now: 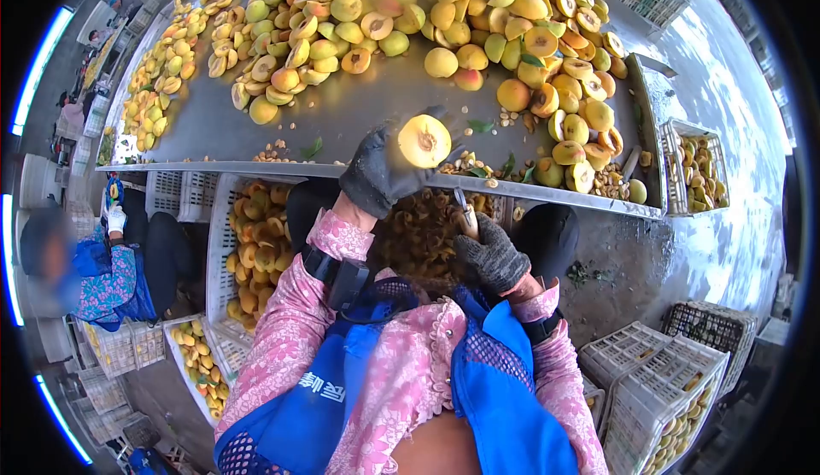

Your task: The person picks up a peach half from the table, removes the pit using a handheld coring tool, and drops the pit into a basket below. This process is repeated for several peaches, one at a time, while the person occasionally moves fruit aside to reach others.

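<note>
My left hand (pixel 376 167), in a black glove, is closed round a yellow peach half (pixel 424 141) above the table's near edge. Its cut face, with a brownish hollow in the middle, is turned up toward me. In a grey knitted glove, my right hand (pixel 494 257) grips a small pitting tool by its light wooden handle (pixel 469 220). The short metal end points up toward the table edge, a little below the peach half and apart from it. Heaps of halved and whole peaches (pixel 530 41) lie on the metal table (pixel 367 103) beyond both hands.
Loose pits (pixel 273 152) and green leaves (pixel 313 148) are scattered near the table edge. A crate of peach halves (pixel 259 253) stands by my left leg. Stacked white crates (pixel 653 381) are at lower right. Another person (pixel 102 261) sits at left, with a white-gloved hand raised.
</note>
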Tool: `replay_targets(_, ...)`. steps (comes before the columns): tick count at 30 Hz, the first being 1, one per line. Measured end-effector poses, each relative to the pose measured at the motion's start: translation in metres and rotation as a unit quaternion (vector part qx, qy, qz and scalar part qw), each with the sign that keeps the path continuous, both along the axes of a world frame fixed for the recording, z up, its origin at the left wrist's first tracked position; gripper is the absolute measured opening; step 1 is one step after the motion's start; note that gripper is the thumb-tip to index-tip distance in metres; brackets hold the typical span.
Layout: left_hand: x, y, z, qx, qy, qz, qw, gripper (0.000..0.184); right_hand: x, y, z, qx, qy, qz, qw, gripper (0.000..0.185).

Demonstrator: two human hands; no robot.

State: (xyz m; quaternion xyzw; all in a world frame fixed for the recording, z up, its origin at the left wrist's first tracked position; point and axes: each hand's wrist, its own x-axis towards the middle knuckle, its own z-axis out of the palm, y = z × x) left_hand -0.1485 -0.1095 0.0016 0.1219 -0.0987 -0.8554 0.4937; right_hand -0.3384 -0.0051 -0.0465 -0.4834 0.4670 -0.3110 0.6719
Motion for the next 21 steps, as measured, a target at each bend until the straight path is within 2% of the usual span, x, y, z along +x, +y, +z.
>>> replay_targets(3, -0.004, 0.015, -0.013, -0.061, -0.054, 0.041, 0.996, 0.047, 0.002, 0.005, 0.025, 0.097, -0.051, -0.027, 0.994, 0.032)
replay_targets(4, -0.007, 0.022, -0.012, -0.131, -0.158, 0.049, 0.977, 0.046, 0.003, 0.004, 0.024, 0.093, -0.066, -0.034, 0.993, 0.033)
replay_targets(6, -0.015, 0.039, -0.005, -0.265, -0.354, 0.062, 0.895, 0.044, 0.006, 0.002, 0.031, 0.125, -0.105, -0.052, 0.985, 0.034)
replay_targets(7, -0.020, 0.041, -0.010, -0.168, -0.202, 0.044, 0.964, 0.043, 0.009, 0.000, 0.036, 0.161, -0.130, -0.064, 0.976, 0.034)
replay_targets(8, -0.024, 0.044, -0.014, -0.055, -0.046, 0.035, 0.997, 0.042, 0.013, -0.001, 0.033, 0.130, -0.140, -0.096, 0.977, 0.033)
replay_targets(11, -0.030, 0.051, -0.019, -0.084, -0.094, 0.026, 0.992, 0.043, 0.019, -0.004, 0.043, 0.149, -0.189, -0.119, 0.963, 0.023)
replay_targets(13, -0.026, 0.050, -0.033, -0.158, -0.236, 0.038, 0.958, 0.044, 0.018, -0.002, 0.045, 0.153, -0.185, -0.108, 0.965, 0.022)
replay_targets(14, -0.026, 0.050, -0.040, -0.064, -0.114, 0.023, 0.991, 0.043, 0.019, 0.000, 0.045, 0.156, -0.186, -0.102, 0.965, 0.022)
replay_targets(16, -0.029, 0.052, -0.032, 0.038, -0.072, 0.044, 0.996, 0.040, 0.020, 0.003, 0.045, 0.153, -0.167, -0.064, 0.972, 0.023)
replay_targets(18, -0.032, 0.055, -0.018, 0.051, -0.236, 0.116, 0.964, 0.038, 0.020, 0.006, 0.046, 0.139, -0.124, 0.000, 0.982, 0.026)
replay_targets(20, -0.028, 0.059, -0.004, -0.068, -0.123, 0.086, 0.986, 0.038, 0.017, 0.007, 0.037, 0.050, -0.077, -0.002, 0.996, 0.029)
replay_targets(21, -0.023, 0.057, -0.009, -0.026, -0.089, 0.078, 0.993, 0.039, 0.015, 0.008, 0.043, 0.023, -0.045, -0.006, 0.999, 0.031)
